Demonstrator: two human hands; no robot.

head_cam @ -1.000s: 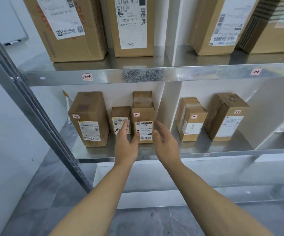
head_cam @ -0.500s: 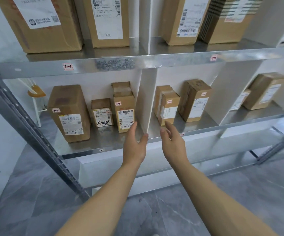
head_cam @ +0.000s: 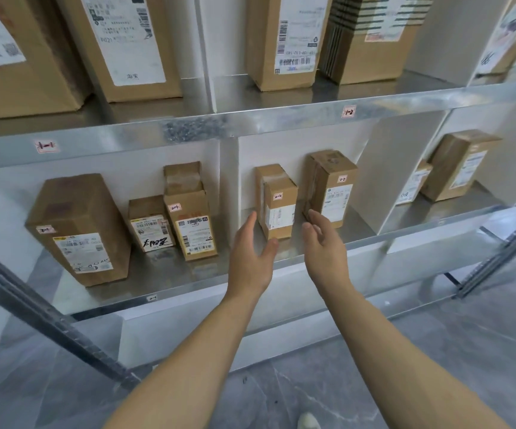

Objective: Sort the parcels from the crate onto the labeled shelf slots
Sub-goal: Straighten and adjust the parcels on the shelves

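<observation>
Brown cardboard parcels stand on a metal shelf (head_cam: 188, 283). The left slot holds a large parcel (head_cam: 77, 230), a small one (head_cam: 150, 222) and a taller parcel (head_cam: 190, 212). In the middle slot stand a small parcel tagged 2-2 (head_cam: 277, 201) and a bigger parcel (head_cam: 331, 187). My left hand (head_cam: 252, 253) and my right hand (head_cam: 325, 246) are held out empty in front of the middle slot, fingers relaxed, one on each side of the small 2-2 parcel. No crate is in view.
White dividers (head_cam: 229, 181) split the shelf into slots. The right slot holds two more parcels (head_cam: 461, 168). Large boxes (head_cam: 126, 41) fill the upper shelf. A slanted metal upright (head_cam: 49, 317) crosses at lower left. Grey tiled floor (head_cam: 281, 391) lies below.
Both hands have come back from the tall parcel in the left slot, empty, and shifted right to the front of the middle slot. The view has swung right as well.
</observation>
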